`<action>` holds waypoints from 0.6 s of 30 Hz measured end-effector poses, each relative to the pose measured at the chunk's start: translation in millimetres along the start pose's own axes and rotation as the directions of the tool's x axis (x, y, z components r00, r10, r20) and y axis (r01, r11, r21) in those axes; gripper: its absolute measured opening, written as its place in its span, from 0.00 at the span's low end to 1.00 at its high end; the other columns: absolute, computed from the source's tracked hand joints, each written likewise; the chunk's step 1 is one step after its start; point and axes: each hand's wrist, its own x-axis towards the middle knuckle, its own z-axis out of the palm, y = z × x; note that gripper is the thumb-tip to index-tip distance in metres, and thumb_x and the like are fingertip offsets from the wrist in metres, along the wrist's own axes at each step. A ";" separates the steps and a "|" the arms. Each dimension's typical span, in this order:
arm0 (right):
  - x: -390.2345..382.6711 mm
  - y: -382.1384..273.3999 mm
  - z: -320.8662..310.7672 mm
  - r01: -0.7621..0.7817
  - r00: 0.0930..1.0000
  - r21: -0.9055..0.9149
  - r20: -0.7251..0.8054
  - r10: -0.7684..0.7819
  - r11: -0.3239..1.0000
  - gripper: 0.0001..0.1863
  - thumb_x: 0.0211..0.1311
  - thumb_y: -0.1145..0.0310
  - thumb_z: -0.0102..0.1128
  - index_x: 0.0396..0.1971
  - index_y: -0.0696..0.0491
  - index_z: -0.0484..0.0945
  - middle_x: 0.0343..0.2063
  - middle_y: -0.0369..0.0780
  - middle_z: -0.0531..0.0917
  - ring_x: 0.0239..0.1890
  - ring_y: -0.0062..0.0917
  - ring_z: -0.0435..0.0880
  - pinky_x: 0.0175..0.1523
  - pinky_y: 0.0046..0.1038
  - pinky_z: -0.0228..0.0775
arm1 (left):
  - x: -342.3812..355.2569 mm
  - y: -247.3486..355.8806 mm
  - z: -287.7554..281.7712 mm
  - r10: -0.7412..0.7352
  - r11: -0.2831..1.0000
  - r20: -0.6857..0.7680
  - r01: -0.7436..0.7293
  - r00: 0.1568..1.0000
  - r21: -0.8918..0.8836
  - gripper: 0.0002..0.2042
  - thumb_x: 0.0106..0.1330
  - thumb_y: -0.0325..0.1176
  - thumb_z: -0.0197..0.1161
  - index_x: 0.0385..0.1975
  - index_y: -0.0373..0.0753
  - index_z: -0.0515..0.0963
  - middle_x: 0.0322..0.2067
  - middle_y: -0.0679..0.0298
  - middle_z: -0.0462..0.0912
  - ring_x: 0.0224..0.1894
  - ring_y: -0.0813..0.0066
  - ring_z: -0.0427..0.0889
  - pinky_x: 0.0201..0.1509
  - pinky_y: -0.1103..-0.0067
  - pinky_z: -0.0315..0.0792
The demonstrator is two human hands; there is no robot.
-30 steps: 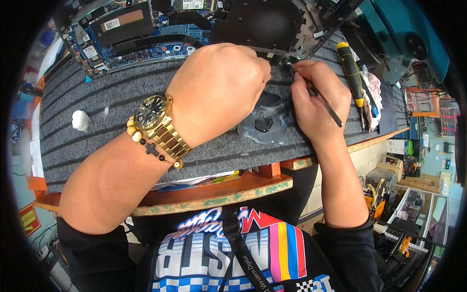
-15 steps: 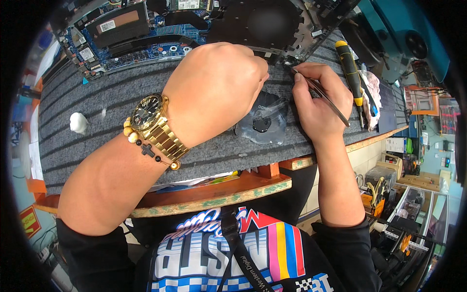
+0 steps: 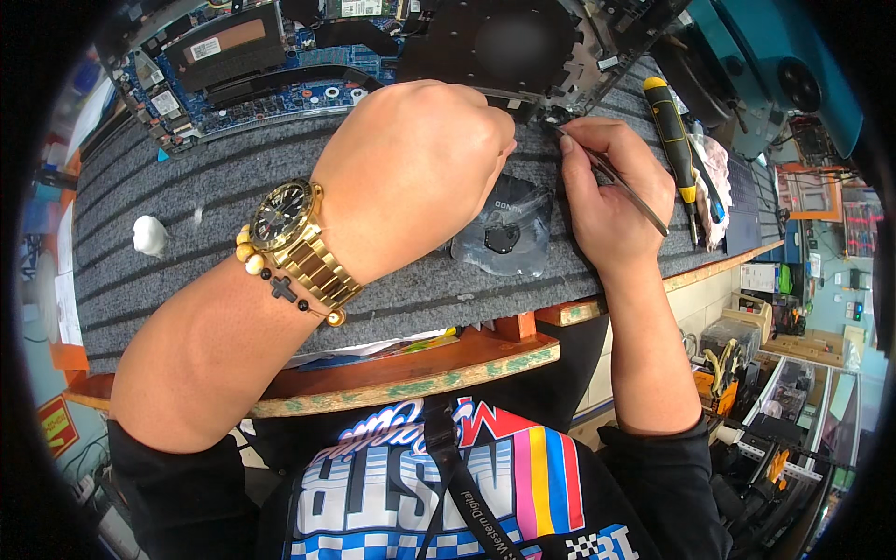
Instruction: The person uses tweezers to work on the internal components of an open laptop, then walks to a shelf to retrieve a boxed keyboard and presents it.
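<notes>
An opened laptop (image 3: 243, 51), its boards and black housing exposed, lies across the top of the picture. My left hand (image 3: 415, 168), with a gold watch and beads at the wrist, is curled closed at the laptop's lower edge; what its fingertips hold is hidden. My right hand (image 3: 616, 196) grips a slim metal tool (image 3: 644, 215) like a pen, tip at a small dark part (image 3: 551, 121) by the laptop's corner. Between my hands lies a crumpled clear-and-black packet (image 3: 500, 238).
A striped grey mat (image 3: 168, 280) covers the wooden bench (image 3: 439, 378). A yellow-black screwdriver (image 3: 667, 131) and crumpled tissue (image 3: 714, 182) lie at the right, near a teal machine (image 3: 784, 47). A white lump (image 3: 149, 235) sits at left. Shelving (image 3: 812, 401) stands lower right.
My right hand and the tool have shifted very slightly, the tool's rear end moving right and up. My left hand has edged slightly left; both keep much the same pose.
</notes>
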 end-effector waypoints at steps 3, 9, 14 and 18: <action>-0.7 0.4 1.4 -0.021 1.000 0.049 -0.002 0.021 0.999 0.07 0.60 0.85 0.71 0.35 0.61 0.83 0.35 0.45 0.90 0.35 0.33 0.92 0.43 0.29 0.85 | -0.4 -0.4 -0.1 0.000 1.000 0.001 0.000 1.000 -0.001 0.07 0.68 0.32 0.72 0.29 0.37 0.87 0.27 0.57 0.86 0.33 0.53 0.87 0.38 0.63 0.82; 0.2 0.9 0.6 -0.018 1.000 0.048 0.000 0.018 0.999 0.06 0.60 0.85 0.71 0.35 0.61 0.83 0.35 0.45 0.90 0.35 0.33 0.92 0.42 0.29 0.85 | 0.3 -0.3 -0.5 0.002 1.000 -0.001 -0.002 1.000 -0.003 0.07 0.68 0.32 0.72 0.29 0.37 0.87 0.27 0.57 0.86 0.33 0.53 0.87 0.38 0.63 0.82; 0.6 1.1 0.0 -0.035 0.999 0.031 0.014 0.035 0.999 0.06 0.60 0.85 0.70 0.35 0.61 0.84 0.34 0.46 0.90 0.33 0.34 0.91 0.42 0.29 0.84 | -0.4 -0.2 0.0 0.000 1.000 0.005 0.000 1.000 0.000 0.07 0.68 0.32 0.72 0.29 0.37 0.87 0.27 0.57 0.86 0.33 0.53 0.87 0.38 0.63 0.82; 1.3 -0.8 1.3 -0.039 0.999 0.050 0.010 0.038 0.998 0.06 0.60 0.85 0.70 0.35 0.62 0.84 0.33 0.46 0.90 0.33 0.34 0.91 0.42 0.28 0.84 | -0.5 0.0 0.1 0.004 1.000 0.002 -0.004 1.000 0.009 0.07 0.68 0.32 0.72 0.30 0.37 0.88 0.28 0.57 0.87 0.33 0.54 0.88 0.39 0.64 0.82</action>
